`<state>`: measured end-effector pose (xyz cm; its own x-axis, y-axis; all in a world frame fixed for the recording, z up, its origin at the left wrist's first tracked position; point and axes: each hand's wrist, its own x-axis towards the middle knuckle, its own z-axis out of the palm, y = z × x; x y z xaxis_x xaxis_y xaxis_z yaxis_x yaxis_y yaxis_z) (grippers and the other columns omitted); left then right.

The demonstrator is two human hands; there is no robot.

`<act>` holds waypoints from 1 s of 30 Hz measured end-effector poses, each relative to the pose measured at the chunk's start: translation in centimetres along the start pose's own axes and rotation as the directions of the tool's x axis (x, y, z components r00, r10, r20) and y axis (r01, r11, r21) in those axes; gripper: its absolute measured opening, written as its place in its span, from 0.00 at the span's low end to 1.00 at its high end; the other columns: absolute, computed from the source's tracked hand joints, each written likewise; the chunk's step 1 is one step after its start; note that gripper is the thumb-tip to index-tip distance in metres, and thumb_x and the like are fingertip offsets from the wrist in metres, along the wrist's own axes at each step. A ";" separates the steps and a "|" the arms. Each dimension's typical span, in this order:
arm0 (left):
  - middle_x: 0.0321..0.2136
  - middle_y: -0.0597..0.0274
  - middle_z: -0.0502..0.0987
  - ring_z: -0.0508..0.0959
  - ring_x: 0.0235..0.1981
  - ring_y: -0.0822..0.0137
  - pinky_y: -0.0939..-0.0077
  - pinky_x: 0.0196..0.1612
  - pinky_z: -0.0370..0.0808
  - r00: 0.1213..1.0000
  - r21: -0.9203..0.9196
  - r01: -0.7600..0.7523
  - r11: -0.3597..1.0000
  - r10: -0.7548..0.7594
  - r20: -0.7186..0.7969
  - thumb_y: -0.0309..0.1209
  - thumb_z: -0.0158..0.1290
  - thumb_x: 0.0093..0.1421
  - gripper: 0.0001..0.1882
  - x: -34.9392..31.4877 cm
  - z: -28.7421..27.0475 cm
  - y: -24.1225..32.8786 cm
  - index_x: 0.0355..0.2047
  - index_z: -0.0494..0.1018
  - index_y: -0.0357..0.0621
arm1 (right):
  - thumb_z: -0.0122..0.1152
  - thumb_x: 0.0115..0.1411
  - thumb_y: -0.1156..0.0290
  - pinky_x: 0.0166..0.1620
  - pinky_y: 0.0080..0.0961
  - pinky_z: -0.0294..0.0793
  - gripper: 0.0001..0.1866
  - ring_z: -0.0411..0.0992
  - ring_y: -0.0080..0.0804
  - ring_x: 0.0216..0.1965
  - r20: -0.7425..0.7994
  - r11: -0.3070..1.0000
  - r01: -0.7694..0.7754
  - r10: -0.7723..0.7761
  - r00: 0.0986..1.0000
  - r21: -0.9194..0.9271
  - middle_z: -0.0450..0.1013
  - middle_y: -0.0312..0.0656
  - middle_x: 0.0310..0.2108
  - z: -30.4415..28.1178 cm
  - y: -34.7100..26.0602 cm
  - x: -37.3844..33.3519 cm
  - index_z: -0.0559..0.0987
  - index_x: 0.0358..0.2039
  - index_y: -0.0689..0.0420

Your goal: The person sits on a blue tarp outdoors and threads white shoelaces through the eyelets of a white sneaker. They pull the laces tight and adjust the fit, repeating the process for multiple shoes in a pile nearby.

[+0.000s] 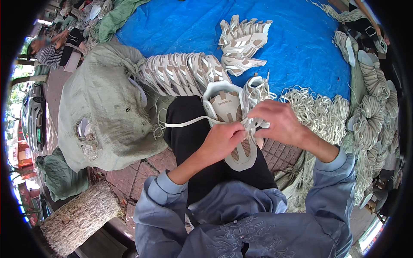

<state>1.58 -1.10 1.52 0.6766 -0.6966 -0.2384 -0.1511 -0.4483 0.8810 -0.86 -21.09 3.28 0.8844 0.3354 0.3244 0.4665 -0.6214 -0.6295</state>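
A beige and white shoe upper [241, 161] rests across my black-trousered thighs, its toe toward me and its tongue showing between the sides. A flat white shoelace [189, 123] trails from the shoe over my left leg. My left hand [221, 139] is closed in a pinch over the near left side of the lacing area, gripping the lace. My right hand [279, 122] curls over the right side of the shoe, thumb and fingers closing on a white lace end by the eyelets. The exact fingertip hold is partly hidden.
Beyond my knees, rows of stacked shoe uppers [180, 73] and a fanned stack [245, 41] lie on a blue tarp [301, 43]. Loose white laces [318, 109] are heaped at the right. A bulging woven sack [103, 107] stands left, near a tree trunk [81, 217]. Another person [51, 49] sits far left.
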 end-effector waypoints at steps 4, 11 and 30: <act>0.19 0.57 0.74 0.74 0.19 0.70 0.76 0.25 0.69 0.999 0.015 -0.002 1.000 0.002 0.051 0.28 0.49 0.55 0.06 0.1 -0.5 0.4 0.28 0.71 0.37 | 0.63 0.38 0.71 0.31 0.32 0.72 0.10 0.73 0.38 0.29 0.307 0.995 -0.047 0.074 0.949 -0.094 0.72 0.40 0.23 0.9 -0.5 0.4 0.78 0.25 0.53; 0.21 0.54 0.73 0.75 0.23 0.58 0.71 0.27 0.70 0.981 0.189 -0.162 0.969 0.138 0.135 0.27 0.51 0.52 0.05 -0.4 0.4 0.3 0.29 0.71 0.40 | 0.63 0.40 0.67 0.28 0.31 0.68 0.08 0.72 0.35 0.22 0.623 0.887 -0.446 0.283 0.729 0.119 0.72 0.43 0.17 0.2 -0.1 0.4 0.80 0.22 0.55; 0.22 0.58 0.68 0.75 0.21 0.60 0.70 0.21 0.72 0.943 0.778 -0.193 0.598 0.333 -0.022 0.25 0.53 0.46 0.07 0.7 -2.1 -1.9 0.26 0.67 0.42 | 0.60 0.35 0.74 0.22 0.27 0.66 0.09 0.69 0.29 0.20 0.098 0.954 0.256 -0.243 0.965 -0.157 0.65 0.35 0.16 0.7 2.2 -2.2 0.75 0.23 0.54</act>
<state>3.84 0.46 0.49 0.6034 -0.7936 0.0782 -0.7817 -0.5693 0.2545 -1.79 -22.77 0.69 0.7393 0.5439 0.3969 0.6729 -0.6179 -0.4067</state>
